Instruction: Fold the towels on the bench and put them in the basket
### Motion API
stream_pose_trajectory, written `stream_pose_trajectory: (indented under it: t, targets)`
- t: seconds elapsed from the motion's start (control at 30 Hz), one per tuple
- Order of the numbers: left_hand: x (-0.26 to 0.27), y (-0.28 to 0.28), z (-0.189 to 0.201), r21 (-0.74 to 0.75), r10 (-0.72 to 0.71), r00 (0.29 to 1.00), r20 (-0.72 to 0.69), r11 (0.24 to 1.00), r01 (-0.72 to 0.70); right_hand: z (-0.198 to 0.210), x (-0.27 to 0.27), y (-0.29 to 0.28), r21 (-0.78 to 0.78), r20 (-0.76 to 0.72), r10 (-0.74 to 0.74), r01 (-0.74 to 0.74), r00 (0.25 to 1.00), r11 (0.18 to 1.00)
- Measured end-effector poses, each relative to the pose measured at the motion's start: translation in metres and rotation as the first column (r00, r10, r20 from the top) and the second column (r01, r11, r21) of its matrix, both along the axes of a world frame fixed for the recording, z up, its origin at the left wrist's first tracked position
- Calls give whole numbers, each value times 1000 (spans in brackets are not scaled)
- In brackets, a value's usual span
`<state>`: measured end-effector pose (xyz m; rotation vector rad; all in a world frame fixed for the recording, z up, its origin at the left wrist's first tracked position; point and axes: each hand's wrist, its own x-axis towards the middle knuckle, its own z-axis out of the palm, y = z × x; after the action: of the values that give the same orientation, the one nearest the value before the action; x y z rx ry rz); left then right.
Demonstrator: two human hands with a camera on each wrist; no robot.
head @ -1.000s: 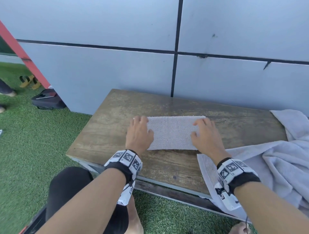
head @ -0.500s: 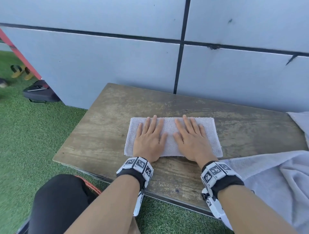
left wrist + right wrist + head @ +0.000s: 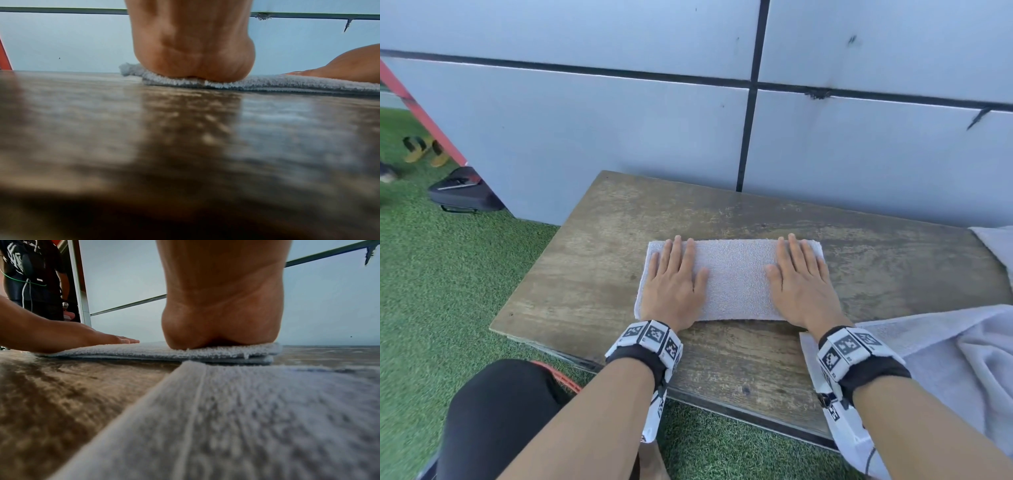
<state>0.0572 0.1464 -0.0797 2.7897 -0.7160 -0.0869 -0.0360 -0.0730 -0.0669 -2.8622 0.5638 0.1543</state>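
Note:
A small grey towel (image 3: 734, 277), folded into a flat strip, lies on the wooden bench (image 3: 592, 274). My left hand (image 3: 674, 277) presses flat on its left end and my right hand (image 3: 799, 277) presses flat on its right end, fingers straight. From the left wrist view the heel of my left hand (image 3: 191, 53) sits on the towel's edge (image 3: 267, 83). The right wrist view shows my right palm (image 3: 222, 313) on the doubled towel (image 3: 144, 352). A loose pile of grey towels (image 3: 962, 359) lies at the right under my right forearm. No basket is in view.
A grey panelled wall (image 3: 619, 137) stands right behind the bench. Green turf (image 3: 431, 291) surrounds it, with a black case (image 3: 462, 195) and sandals (image 3: 424, 150) at the far left. My knee (image 3: 496, 411) is below the bench's front edge. A person (image 3: 30, 280) stands beyond the left end.
Both hands slid apart from the towel's middle to its two ends, staying flat on it. One second ago they were at the towel's ends with fingers curled.

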Motion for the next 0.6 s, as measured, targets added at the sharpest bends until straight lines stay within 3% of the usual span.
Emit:
stream_pose_trajectory:
  t: [0.2, 0.3, 0.37, 0.5, 0.6]
  targets:
    - [-1, 3, 3, 60, 30, 999, -13, 998, -29, 8, -2, -5, 55, -77, -30, 35, 997, 998]
    - [-9, 1, 8, 96, 59, 997, -40, 994, -55, 17, -3, -1, 3, -147, -26, 27, 989, 1000]
    - [-18, 0, 12, 129, 107, 993, -41, 987, -101, 26, -11, 9, -40, -110, 27, -31, 994, 999]
    - [-42, -6, 25, 280, 264, 964, -17, 927, -249, 37, -40, 46, -43, 112, 213, -209, 971, 977]
    - [-64, -7, 34, 354, 346, 938, -6, 878, -322, 37, -54, 67, 116, 59, 257, -262, 965, 958]
